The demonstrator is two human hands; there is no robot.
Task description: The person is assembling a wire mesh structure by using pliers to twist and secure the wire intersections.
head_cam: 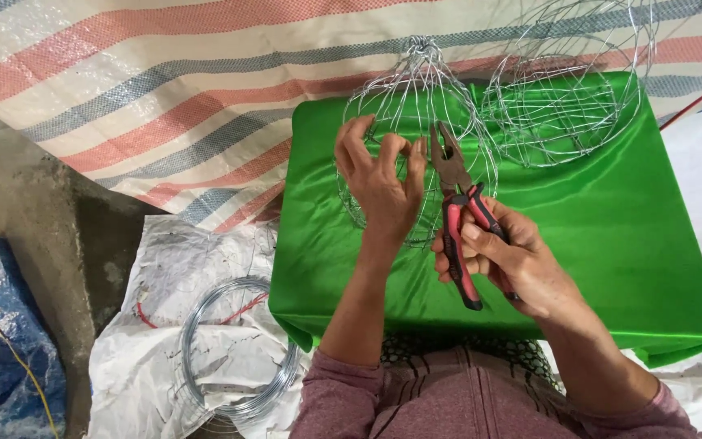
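Closest to the camera, at the near edge of the bench draped in shiny green satin cloth (611, 236), the right hand (513, 264) is wrapped tight around the grips of a pair of red-and-black-handled steel pliers (461, 219), nose pointing away and just about at the wire. A bit further in, the left hand (379, 175) is up with fingers spread and curled, pinching at the strands of a rounded cage-like frame of thin silvery wire (420, 122), which sits around the middle of the bench toward the far edge, its ribs gathered into a twisted knot at the top. My guess is that frame is super light but springy: thin wire like that bends if you squeeze, and cut ends will poke you, so I'd grab it by a rib near a crossing or by the top knot, not mid-span. Further back, at the far right corner, a second bowl-shaped frame of the same silvery wire (566, 89) hangs partly off the bench. Off the left edge, down on the crumpled white plastic sheet (172, 268), there's a loose coil of grey wire (233, 349), with a striped red, blue and white woven tarp (164, 81) beyond.
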